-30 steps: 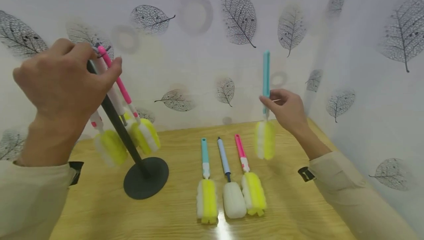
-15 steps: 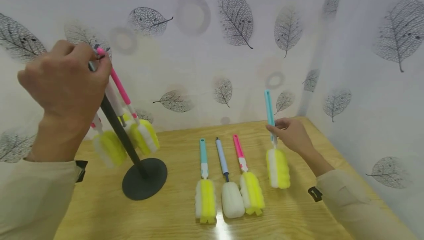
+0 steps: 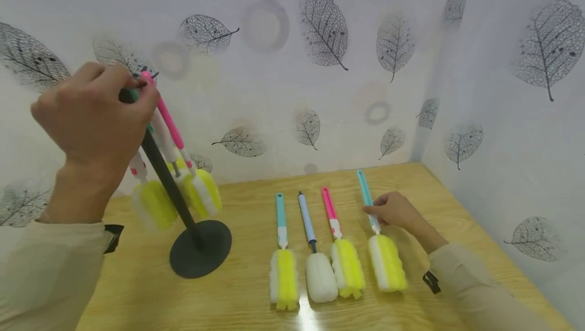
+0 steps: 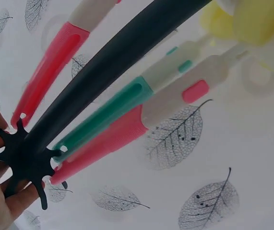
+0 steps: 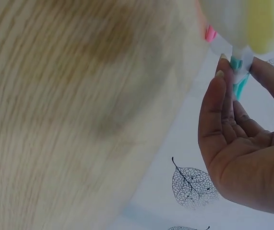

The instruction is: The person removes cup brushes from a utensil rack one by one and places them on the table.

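My right hand (image 3: 397, 213) pinches a teal-handled bottle brush (image 3: 387, 264) by the white neck, between thumb and fingertips. Its yellow-and-white sponge head is down at the tabletop, right of the laid-out brushes; in the right wrist view the teal-and-white neck (image 5: 240, 67) shows between the fingers. My left hand (image 3: 93, 107) holds the top of a dark stand (image 3: 201, 250), which leans left in the head view. The left wrist view shows fingers around its hooked top (image 4: 26, 155). From the hooks hang a teal-handled brush (image 4: 105, 115) and pink-handled brushes (image 4: 50, 67), sponges downward.
On the wooden table (image 3: 247, 199) lie three brushes side by side: one teal-handled (image 3: 284, 275), one blue-handled with a white sponge (image 3: 322, 276), and one pink-handled (image 3: 348, 267). A leaf-print curtain (image 3: 274, 82) closes off the back and right side.
My right hand has lowered the teal-handled brush from mid-air to the tabletop at the right end of the row. The left hand stays on the stand's top.
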Tool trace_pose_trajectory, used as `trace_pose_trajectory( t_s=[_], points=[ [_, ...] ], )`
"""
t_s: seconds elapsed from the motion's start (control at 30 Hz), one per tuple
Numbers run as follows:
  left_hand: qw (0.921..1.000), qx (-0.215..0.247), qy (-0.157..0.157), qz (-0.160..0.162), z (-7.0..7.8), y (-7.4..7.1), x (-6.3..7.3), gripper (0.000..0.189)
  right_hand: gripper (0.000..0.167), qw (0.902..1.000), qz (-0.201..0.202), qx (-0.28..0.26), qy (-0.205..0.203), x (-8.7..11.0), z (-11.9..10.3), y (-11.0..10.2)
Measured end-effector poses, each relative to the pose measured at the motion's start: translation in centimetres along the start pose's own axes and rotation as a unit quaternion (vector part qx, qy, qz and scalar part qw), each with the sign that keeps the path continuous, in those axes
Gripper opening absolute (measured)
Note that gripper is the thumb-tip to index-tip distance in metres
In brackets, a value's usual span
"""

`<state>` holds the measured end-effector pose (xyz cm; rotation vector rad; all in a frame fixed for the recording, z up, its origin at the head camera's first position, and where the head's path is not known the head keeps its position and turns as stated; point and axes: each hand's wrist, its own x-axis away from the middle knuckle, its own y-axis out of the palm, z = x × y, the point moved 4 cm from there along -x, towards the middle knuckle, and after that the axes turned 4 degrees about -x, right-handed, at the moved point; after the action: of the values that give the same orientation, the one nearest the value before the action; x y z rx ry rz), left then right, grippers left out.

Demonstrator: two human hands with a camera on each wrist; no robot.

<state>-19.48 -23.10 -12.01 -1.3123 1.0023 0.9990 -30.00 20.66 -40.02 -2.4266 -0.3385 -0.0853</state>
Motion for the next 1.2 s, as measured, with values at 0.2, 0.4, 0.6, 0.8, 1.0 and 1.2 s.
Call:
trace_pose_trajectory(
  t_s=[0.2, 0.4, 0.6, 0.8, 1.0, 1.2],
  points=[
    [0.9985, 0.053, 0.002, 0.011, -0.7, 0.0, 0.1, 0.046, 0.036, 0.9997, -0.025, -0.001, 0.003, 0.0, 0.2, 1.0],
    [0.9937, 0.112, 0.006, 0.005, -1.4, 0.2, 0.1, 0.039, 0.026, 0.9992, -0.018, 0.029, 0.021, -0.2, 0.4, 2.0],
    [0.982, 0.188, -0.01, 0.003, -2.6, 0.6, -0.1, 0.031, 0.027, 0.998, -0.034, 0.043, 0.032, -0.5, 0.2, 2.8],
    [0.9804, 0.195, -0.027, -0.009, -3.1, 0.5, -0.2, 0.031, 0.026, 0.9978, -0.043, 0.04, 0.031, -0.8, 0.1, 3.4],
    [0.9895, 0.143, -0.02, -0.007, -2.5, 0.3, -0.2, 0.035, 0.027, 0.9969, -0.05, 0.054, 0.03, -0.9, 0.0, 3.5],
    [0.9968, 0.079, -0.011, 0.01, -1.4, -0.1, 0.1, 0.039, 0.029, 0.9948, -0.078, 0.064, 0.018, -0.7, -0.2, 3.4]
  ],
)
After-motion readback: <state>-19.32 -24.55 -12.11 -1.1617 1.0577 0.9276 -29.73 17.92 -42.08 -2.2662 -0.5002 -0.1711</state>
